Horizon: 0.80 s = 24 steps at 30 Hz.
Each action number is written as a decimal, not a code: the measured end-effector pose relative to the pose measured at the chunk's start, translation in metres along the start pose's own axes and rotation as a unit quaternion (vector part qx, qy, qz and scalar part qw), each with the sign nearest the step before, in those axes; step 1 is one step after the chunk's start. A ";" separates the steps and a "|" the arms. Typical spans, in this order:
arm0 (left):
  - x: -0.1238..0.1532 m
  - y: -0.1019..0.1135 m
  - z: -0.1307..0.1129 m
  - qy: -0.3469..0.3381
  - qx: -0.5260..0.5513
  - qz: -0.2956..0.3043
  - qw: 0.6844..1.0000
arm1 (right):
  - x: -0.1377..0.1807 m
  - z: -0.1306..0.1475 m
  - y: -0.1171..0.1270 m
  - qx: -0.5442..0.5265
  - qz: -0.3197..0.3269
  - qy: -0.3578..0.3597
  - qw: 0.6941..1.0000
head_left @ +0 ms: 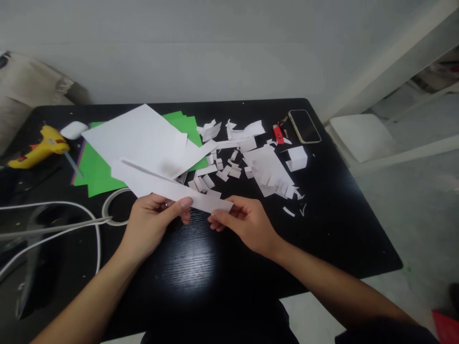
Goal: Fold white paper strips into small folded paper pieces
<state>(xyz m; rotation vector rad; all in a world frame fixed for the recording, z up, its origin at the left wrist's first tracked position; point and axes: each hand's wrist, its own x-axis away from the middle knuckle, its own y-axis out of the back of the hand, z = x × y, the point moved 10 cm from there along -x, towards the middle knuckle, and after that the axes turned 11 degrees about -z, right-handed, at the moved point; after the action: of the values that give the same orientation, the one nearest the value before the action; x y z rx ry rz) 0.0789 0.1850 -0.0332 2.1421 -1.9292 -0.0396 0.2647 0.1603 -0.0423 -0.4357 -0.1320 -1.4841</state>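
A long white paper strip (168, 186) is held above the black table (340, 229), slanting from upper left to lower right. My left hand (152, 222) pinches it near the middle with thumb on top. My right hand (247, 224) grips its lower right end. A dark object shows under my left fingers; I cannot tell what it is. Behind the strip lie white sheets (139, 136) on green paper (95, 174). Several cut paper scraps (229, 167) and a fringed piece (270, 174) are scattered beyond my hands.
A yellow glue gun (38, 148) and a white case (73, 130) lie at the far left. A tape roll (111, 208) and white cable (71, 210) sit left of my hands. A red lighter (278, 134) and phone (304, 126) are at the back right. A white chair (362, 136) stands beyond the table.
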 end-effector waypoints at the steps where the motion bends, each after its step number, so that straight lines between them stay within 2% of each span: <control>1: 0.001 -0.001 0.000 0.002 0.012 0.004 1.000 | 0.000 0.003 0.001 -0.004 -0.009 0.011 1.000; 5: 0.004 -0.006 0.000 0.019 0.082 0.016 0.996 | -0.001 0.014 0.007 -0.016 -0.030 0.045 0.998; 8: 0.003 -0.006 -0.005 0.032 0.151 0.004 0.988 | -0.004 0.018 0.013 -0.030 -0.038 0.059 0.997; 11: 0.000 0.002 -0.018 0.014 0.241 -0.018 0.970 | -0.010 0.016 0.019 -0.060 -0.043 0.057 0.996; 13: -0.001 0.007 -0.026 0.000 0.286 -0.009 0.958 | -0.014 0.013 0.022 -0.092 -0.045 0.039 0.994; 15: 0.001 0.003 -0.032 -0.002 0.295 0.043 0.954 | -0.018 0.009 0.024 -0.141 -0.047 0.008 0.989; 19: 0.023 -0.029 -0.030 0.057 0.240 0.253 0.935 | -0.022 0.003 0.025 -0.235 -0.052 -0.063 0.969; 21: 0.034 -0.041 -0.027 0.079 0.228 0.314 0.919 | -0.022 0.001 0.025 -0.231 -0.055 -0.078 0.968; 22: 0.037 -0.046 -0.024 0.080 0.207 0.330 0.918 | -0.021 0.000 0.025 -0.217 -0.056 -0.077 0.971; 24: 0.036 -0.050 -0.016 0.073 0.155 0.305 0.937 | -0.020 -0.001 0.022 -0.177 -0.052 -0.066 0.981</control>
<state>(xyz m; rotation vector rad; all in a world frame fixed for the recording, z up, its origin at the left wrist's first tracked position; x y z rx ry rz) 0.1351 0.1572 -0.0226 1.5400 -2.5421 0.5532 0.2845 0.1792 -0.0543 -0.8271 0.0061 -1.5863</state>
